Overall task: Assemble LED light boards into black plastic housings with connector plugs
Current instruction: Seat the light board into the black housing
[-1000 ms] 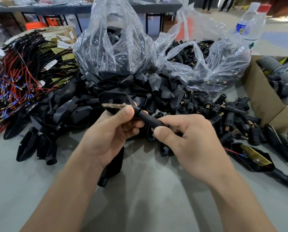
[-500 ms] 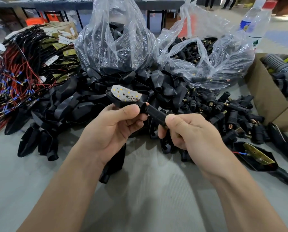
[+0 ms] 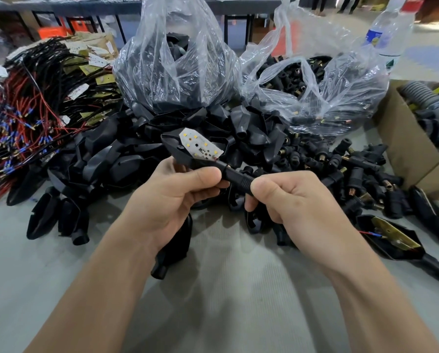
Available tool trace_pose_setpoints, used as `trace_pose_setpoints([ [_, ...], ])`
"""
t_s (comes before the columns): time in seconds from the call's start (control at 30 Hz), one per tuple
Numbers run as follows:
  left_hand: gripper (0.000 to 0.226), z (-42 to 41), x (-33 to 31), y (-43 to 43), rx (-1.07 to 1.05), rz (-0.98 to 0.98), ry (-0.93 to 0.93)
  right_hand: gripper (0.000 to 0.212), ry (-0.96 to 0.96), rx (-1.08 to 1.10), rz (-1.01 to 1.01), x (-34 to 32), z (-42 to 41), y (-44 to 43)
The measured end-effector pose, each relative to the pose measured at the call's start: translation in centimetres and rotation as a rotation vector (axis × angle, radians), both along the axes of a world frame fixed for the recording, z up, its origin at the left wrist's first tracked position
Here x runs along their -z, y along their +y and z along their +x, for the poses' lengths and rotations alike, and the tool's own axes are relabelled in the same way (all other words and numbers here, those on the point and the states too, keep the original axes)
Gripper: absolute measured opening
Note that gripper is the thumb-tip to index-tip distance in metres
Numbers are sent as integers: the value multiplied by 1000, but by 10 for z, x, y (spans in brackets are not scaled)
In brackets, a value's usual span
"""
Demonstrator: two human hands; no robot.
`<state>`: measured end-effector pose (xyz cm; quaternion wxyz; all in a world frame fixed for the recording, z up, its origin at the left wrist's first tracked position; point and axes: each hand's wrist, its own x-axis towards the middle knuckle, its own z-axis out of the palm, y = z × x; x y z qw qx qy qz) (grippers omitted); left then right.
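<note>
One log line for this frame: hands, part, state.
left hand: grips housing at neck | right hand: pinches connector plug | LED board: in housing, LEDs up | plug seating: cannot tell

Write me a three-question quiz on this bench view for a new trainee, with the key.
1. True or false: the LED board lies with its LEDs showing in the black housing that the left hand holds.
2. The right hand pinches: A) the connector plug joined to that housing; B) a red wire; C) a water bottle.
3. What kind of container holds the stock of loose plugs behind the pile?

Key: 1 true. 2 A. 3 a clear plastic bag.
</note>
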<state>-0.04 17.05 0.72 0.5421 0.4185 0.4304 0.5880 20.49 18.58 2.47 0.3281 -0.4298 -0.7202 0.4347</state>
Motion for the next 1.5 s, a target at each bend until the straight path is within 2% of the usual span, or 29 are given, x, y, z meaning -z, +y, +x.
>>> trace_pose_setpoints([
  [0.17, 18, 6, -3, -2, -10, -26, -15, 44, -15, -11, 0, 2, 2, 2],
  [0.43, 16, 13, -5, -2, 39, -90, -126, 42, 105, -114, -38, 1, 6, 4],
  [0.67, 14, 16, -2, 0, -23, -146, -171, 43, -81, 40, 48, 3, 6, 5],
  [0.87, 13, 17, -3, -1, -23, -122, -112, 43, -113, 36, 32, 3, 5, 5],
  [0.93, 13, 17, -4, -1, -10, -114, -103, 44, -63, 8, 16, 2, 4, 5],
  [1.03, 13, 16, -5, -2, 0, -104, -120, 45, -9, -59, -18, 1, 6, 5],
  [1.23, 13, 25, -1, -3, 46, -109, -183, 52, -20, -138, -102, -4, 16, 6],
  [1.5, 12, 20, -1, -4, 91, -34, -135, 44, -16, -124, -144, -4, 12, 4],
])
